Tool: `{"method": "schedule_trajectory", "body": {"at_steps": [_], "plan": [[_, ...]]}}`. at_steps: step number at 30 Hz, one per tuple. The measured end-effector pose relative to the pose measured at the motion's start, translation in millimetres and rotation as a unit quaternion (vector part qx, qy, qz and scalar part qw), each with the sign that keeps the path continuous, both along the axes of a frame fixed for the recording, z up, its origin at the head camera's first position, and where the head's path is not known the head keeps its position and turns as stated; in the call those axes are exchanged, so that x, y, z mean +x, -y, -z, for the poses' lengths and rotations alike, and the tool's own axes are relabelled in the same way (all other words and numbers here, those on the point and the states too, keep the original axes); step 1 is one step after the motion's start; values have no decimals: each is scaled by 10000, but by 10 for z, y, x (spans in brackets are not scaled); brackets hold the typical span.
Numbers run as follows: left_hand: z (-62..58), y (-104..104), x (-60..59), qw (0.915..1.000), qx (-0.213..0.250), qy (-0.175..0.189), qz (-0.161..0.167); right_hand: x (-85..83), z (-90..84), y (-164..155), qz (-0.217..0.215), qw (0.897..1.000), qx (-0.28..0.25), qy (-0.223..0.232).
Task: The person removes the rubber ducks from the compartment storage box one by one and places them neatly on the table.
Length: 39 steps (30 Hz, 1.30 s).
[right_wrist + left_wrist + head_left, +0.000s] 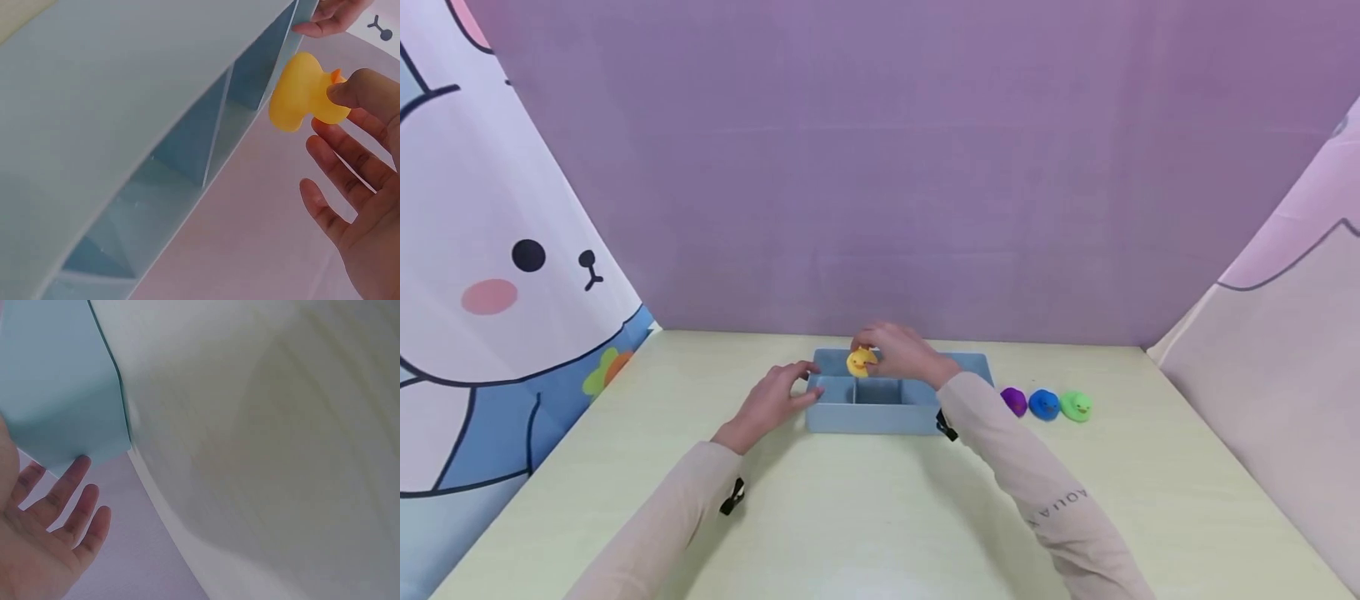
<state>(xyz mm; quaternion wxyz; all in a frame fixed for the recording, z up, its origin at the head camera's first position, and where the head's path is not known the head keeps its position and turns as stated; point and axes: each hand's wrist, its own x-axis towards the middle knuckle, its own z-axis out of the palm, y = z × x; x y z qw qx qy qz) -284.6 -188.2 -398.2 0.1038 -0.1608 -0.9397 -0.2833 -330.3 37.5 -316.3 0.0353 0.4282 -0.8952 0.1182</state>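
A yellow rubber duck [861, 362] is pinched between the thumb and fingers of my right hand [901, 352], above the back left part of a blue divided box [880, 419]. In the right wrist view the duck [300, 94] hangs clear of the box wall, its head under the thumb. My left hand [772, 402] is at the box's left end, thumb toward the front and fingers toward the back. The left wrist view shows its fingers [78, 509] fairly straight, one fingertip at the box edge. Part of the box's right side is hidden by my right forearm.
To the right of the box, a purple duck [1014, 402], a blue duck [1045, 405] and a green duck [1077, 407] stand in a row on the pale table [865, 517]. A purple backdrop [880, 167] rises behind the table, with printed cloths on both sides.
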Motion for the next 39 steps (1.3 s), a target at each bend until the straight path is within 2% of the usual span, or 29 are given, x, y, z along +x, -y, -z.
{"method": "schedule_trajectory", "body": {"at_steps": [18, 26, 34, 39], "plan": [[-5, 22, 21, 10000, 36, -36, 66, 51, 20, -627, 102, 9997, -123, -194], [38, 43, 35, 9999, 91, 6, 48, 121, 60, -895, 361, 9991, -160, -172], [12, 42, 47, 10000, 55, 11, 7, 156, 54, -1183, 493, 9975, -193, -476], [12, 57, 48, 10000, 44, 71, -32, 193, 30, -1358, 600, 9968, -330, -416]]}}
